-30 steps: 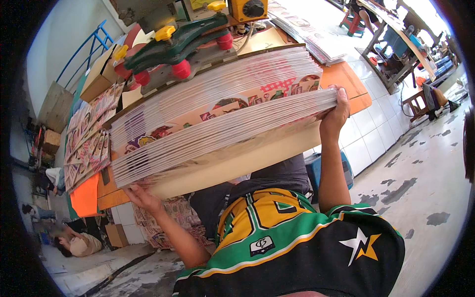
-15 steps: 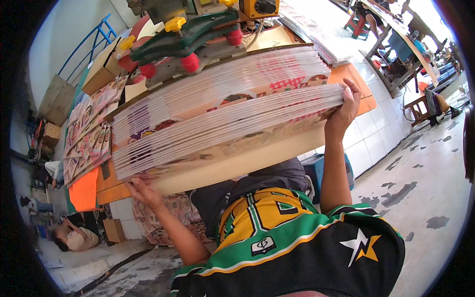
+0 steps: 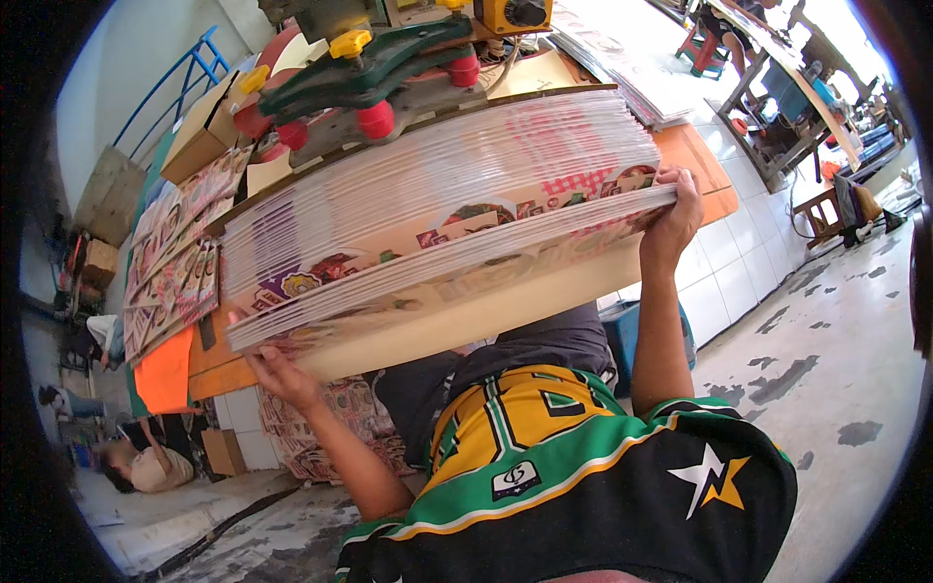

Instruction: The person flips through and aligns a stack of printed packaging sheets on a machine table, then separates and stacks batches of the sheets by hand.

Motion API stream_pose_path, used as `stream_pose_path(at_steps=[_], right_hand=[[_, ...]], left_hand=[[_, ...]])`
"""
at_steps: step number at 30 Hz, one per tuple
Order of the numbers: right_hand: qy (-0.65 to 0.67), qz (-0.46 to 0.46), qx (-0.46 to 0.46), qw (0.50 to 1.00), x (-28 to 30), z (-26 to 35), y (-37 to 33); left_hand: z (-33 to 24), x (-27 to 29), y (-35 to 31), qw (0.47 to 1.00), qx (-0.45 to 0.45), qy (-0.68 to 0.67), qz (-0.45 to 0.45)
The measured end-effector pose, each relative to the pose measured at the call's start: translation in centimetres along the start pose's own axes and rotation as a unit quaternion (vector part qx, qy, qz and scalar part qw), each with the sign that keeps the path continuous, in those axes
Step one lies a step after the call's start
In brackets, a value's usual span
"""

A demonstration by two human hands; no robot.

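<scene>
A long stack of thin printed sheets (image 3: 466,209) lies across the work table, its far part fanned out in pale edges with food pictures along the front. The near part is a lifted bundle of sheets (image 3: 437,270), tilted up, with a plain cream sheet (image 3: 486,306) on the side toward me. My left hand (image 3: 282,377) is closed on the bundle's lower left corner, thumb on top. At the right end my right hand (image 3: 677,216) grips the other corner, fingers curled over the edge. The undersides of both grips are hidden.
A green machine clamp (image 3: 364,83) with yellow knobs and red feet stands just behind the stack. More printed sheets (image 3: 180,253) and an orange sheet (image 3: 165,374) lie on the left. A blue bin (image 3: 622,345) is below the table on the right. Another person (image 3: 155,466) sits far left.
The lifted bundle has become thinner as sheets have dropped back onto the far part, showing more of their printed pictures. My right hand has come slightly lower; the left has barely moved.
</scene>
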State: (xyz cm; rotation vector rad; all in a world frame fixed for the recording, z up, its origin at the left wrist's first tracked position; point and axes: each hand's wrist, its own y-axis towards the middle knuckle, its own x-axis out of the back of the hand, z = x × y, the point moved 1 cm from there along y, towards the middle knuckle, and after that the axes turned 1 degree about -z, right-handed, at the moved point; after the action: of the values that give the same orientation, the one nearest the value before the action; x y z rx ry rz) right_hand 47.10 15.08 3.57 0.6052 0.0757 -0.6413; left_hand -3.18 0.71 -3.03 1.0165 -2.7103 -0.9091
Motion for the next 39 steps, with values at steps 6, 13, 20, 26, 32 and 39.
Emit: stream_pose_path(at_steps=[6,13,20,26,32,39], right_hand=[[0.055,0.059,-0.102,0.992,2.5,-1.5,-0.1],[-0.032,0.291,-0.038,0.955,5.0,0.9,0.5],[0.033,0.441,-0.169,0.881,6.7,-1.3,2.1],[0.117,0.487,-0.221,0.837,5.2,-0.8,1.9],[0.211,0.483,-0.235,0.817,4.6,-0.7,1.0],[0.135,0.509,-0.153,0.837,6.5,-1.2,1.5]], left_hand=[[-1.8,-1.8,0.1,1.000,-0.011,-0.023,0.005],[-2.0,-2.6,0.3,0.999,-0.026,-0.045,0.009],[-2.5,-2.9,0.1,0.998,-0.040,-0.054,-0.014],[-3.0,-3.8,0.4,0.997,-0.052,-0.059,-0.025],[-1.4,-2.8,0.4,0.995,-0.098,-0.030,-0.014],[-2.4,-2.7,0.3,0.995,-0.090,-0.017,-0.046]])
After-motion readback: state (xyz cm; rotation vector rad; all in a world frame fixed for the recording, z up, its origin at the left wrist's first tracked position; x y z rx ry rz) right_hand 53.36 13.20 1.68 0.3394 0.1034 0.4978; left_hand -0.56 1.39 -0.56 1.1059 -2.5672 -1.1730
